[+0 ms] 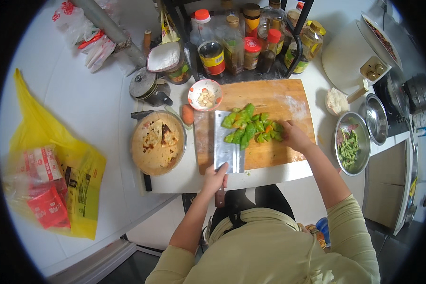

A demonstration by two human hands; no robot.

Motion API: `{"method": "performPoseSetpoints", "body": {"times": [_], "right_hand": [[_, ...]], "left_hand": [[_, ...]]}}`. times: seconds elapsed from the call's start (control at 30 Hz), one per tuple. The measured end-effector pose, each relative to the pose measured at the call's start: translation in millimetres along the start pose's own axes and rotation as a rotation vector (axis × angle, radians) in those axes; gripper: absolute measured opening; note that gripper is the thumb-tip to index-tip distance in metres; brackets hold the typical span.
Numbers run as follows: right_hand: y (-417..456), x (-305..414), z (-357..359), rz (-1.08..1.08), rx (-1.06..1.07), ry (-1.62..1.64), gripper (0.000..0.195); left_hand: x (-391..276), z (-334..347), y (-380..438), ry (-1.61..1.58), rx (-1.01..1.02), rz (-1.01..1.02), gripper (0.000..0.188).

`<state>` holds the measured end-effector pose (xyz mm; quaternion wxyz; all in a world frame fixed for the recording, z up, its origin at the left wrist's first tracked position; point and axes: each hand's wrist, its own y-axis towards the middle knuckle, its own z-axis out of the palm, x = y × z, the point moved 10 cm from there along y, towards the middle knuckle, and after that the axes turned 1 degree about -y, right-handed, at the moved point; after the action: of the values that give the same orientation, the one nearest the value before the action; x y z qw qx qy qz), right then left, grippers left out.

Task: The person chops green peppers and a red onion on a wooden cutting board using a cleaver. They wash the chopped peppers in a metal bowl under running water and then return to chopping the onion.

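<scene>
My left hand [213,180] grips a cleaver [224,156] near the wooden handle and the back of its broad blade. Cut green pepper pieces [248,129], some tinged orange, are heaped partly over the blade's far end and partly on the wooden cutting board [269,92]. At the right end of the heap, my right hand [296,135] touches the pieces with its fingertips; how far its fingers close is hidden. The blade lies over the board's left part.
Left of the board are a bowl of peeled garlic cloves [205,95], a carrot [187,114] and a round container with flatbread pieces [158,142]. To the right, a steel bowl [352,143] holds chopped green vegetable and pink pieces. Seasoning bottles [213,53] stand behind on a black rack.
</scene>
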<state>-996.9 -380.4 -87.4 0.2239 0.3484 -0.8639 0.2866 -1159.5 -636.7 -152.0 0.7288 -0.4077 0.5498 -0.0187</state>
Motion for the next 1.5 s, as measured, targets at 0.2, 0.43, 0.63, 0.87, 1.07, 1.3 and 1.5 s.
{"method": "performPoseSetpoints", "body": {"times": [0.2, 0.43, 0.63, 0.87, 1.07, 1.3, 1.5], "right_hand": [[-9.4, -2.4, 33.1, 0.095, -0.147, 0.423, 0.077], [-25.7, 5.1, 39.4, 0.185, -0.263, 0.515, 0.077], [-42.5, 25.0, -4.0, 0.048, -0.325, 0.512, 0.073], [-114.3, -37.7, -116.4, -0.029, -0.556, 0.558, 0.073], [-219.5, -166.7, -238.8, 0.027, -0.731, 0.400, 0.072], [-262.2, -350.1, -319.0, 0.288, -0.592, 0.722, 0.055], [-269.7, -398.7, -311.2, 0.262, -0.650, 0.730, 0.065]], "left_hand": [[-1.9, 60.8, 13.8, -0.027, 0.178, -0.010, 0.026], [6.9, 68.5, 14.3, -0.063, 0.215, -0.040, 0.025], [-24.9, 79.2, -7.7, -0.015, 0.197, 0.043, 0.026], [-77.5, 202.9, -28.2, 0.057, 0.338, 0.088, 0.017], [-92.1, 399.1, -47.6, 0.107, 0.579, 0.025, 0.014], [-141.7, 625.4, -50.3, 0.270, 0.800, 0.133, 0.012], [-145.8, 646.6, -48.9, 0.303, 0.727, 0.122, 0.015]]}}
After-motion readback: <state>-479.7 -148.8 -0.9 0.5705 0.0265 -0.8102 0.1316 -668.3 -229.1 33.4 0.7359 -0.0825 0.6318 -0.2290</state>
